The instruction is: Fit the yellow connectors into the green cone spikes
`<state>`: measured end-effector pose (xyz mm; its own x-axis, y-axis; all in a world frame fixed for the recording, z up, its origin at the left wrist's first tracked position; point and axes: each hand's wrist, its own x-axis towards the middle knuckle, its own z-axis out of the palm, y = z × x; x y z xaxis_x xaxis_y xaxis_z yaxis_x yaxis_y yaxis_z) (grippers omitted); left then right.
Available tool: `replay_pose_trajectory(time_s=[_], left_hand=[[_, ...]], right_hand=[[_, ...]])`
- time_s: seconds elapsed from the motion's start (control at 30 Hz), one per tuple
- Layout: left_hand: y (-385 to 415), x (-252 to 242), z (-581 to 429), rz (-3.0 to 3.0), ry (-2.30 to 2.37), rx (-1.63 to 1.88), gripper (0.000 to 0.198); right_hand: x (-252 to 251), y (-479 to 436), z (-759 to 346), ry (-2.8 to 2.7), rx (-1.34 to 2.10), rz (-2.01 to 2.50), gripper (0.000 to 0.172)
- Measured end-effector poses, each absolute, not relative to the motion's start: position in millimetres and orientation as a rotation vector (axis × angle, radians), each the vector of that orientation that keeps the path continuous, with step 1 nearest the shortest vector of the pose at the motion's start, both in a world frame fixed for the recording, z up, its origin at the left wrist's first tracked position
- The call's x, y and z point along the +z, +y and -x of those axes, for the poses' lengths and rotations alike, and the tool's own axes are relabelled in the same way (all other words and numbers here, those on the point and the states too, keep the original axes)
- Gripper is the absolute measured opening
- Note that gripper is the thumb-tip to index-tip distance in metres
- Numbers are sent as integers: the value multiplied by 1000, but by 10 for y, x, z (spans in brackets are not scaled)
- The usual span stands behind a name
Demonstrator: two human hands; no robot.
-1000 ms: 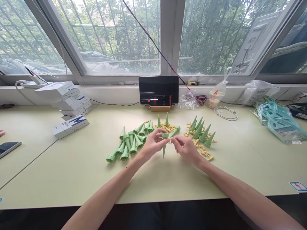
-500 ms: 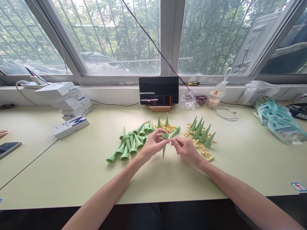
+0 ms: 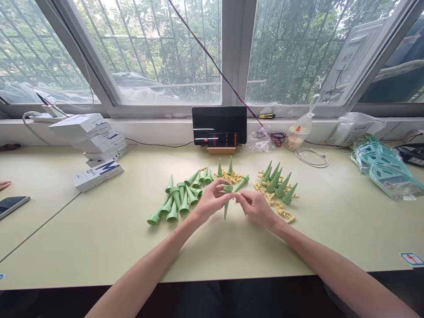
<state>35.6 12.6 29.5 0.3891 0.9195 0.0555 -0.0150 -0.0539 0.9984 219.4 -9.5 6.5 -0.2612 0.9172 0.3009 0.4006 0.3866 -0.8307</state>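
Note:
My left hand (image 3: 213,197) grips a green plastic watering spike (image 3: 226,210), its tip down and its wide collar up. Fingers pinched, my right hand (image 3: 253,205) meets the left fingertips beside the collar, closed on a small yellow valve piece (image 3: 234,195) that is mostly hidden. To the left lies a heap of loose green spikes (image 3: 175,198). On the right stand several spikes (image 3: 274,181) tip up, with yellow pieces sticking out at their bases. Loose yellow valve pieces (image 3: 285,214) lie just in front of those, and more yellow pieces (image 3: 236,176) lie behind my hands.
A black tablet (image 3: 218,119) leans at the back with a phone before it. White boxes (image 3: 96,137) are stacked at left. A cup in a bag (image 3: 298,132), a coiled cable (image 3: 311,157) and teal packaged items (image 3: 384,168) stand right. Another person's hand (image 3: 5,185) shows far left.
My right fingertips have shifted very slightly at the spike's collar, and a bit more of the yellow piece shows between the hands. Otherwise the scene is the same.

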Motion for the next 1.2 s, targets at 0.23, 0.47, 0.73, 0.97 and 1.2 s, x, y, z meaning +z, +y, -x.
replay_pose_trajectory(time_s=[0.23,0.47,0.73,0.97,1.2], left_hand=[[136,268,-351,-1404,883,949,39],[132,290,-355,-1407,883,955,36],[131,284,-352,-1419,875,959,35],[136,287,-349,-1417,879,964,35],[138,286,-350,-1419,879,969,36]], right_hand=[[49,-73,-2198,-1839,797,1141,49],[41,-91,-2191,-1846,799,1121,51],[26,-85,-2180,-1865,769,1108,51],[95,-104,-2181,-1816,733,1148,40],[138,-130,-2177,-1766,777,1081,27]])
